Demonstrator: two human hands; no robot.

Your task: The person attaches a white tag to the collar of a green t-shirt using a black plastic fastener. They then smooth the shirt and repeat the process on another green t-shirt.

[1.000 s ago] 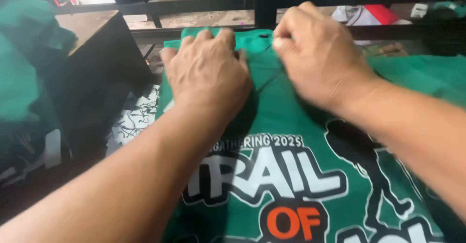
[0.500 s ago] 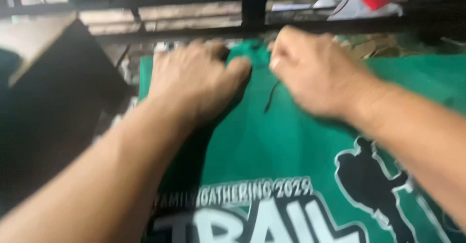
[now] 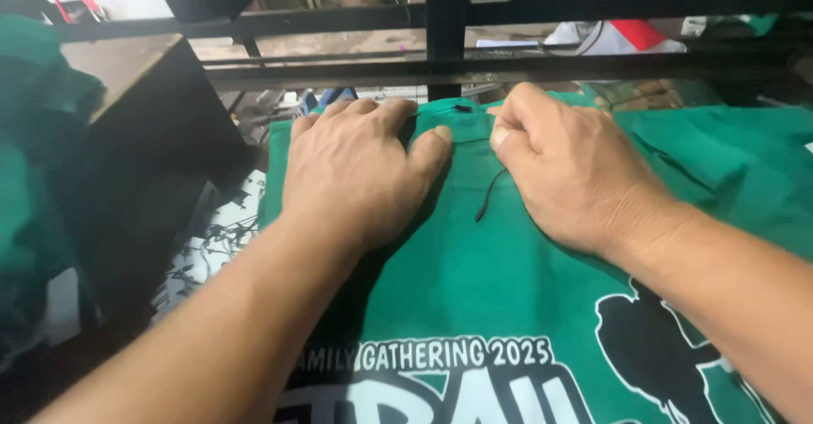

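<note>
Cluttered workshop behind: black metal frame [image 3: 446, 30] crossing the top of the view, with a red-and-white cloth [image 3: 622, 36] and odds and ends beyond it, too jumbled to tell apart. Dark wooden box [image 3: 140, 102] at the upper left, green fabric pile [image 3: 30, 136] bunched at the far left edge.

Spread flat across the work surface, filling the centre and right: green drawstring bag [image 3: 525, 297], printed with white lettering along the bottom and a black running figure [image 3: 656, 352] at the lower right. Top hem of the bag just below the frame.

Left hand [image 3: 360, 170] palm down, fingers spread and flat, pressing on the upper left part of the bag, thumb lying along the hem; nothing gripped, simply resting with weight. Right hand [image 3: 576, 166] just beside it at the hem, fingers curled in, thumb and forefinger pinched together at the hem where a thin black cord [image 3: 489, 193] hangs; cannot tell for sure whether the cord itself sits in the pinch. Cord trailing down in a short curve over the green cloth between the two hands. Hands close together, not touching.
</note>
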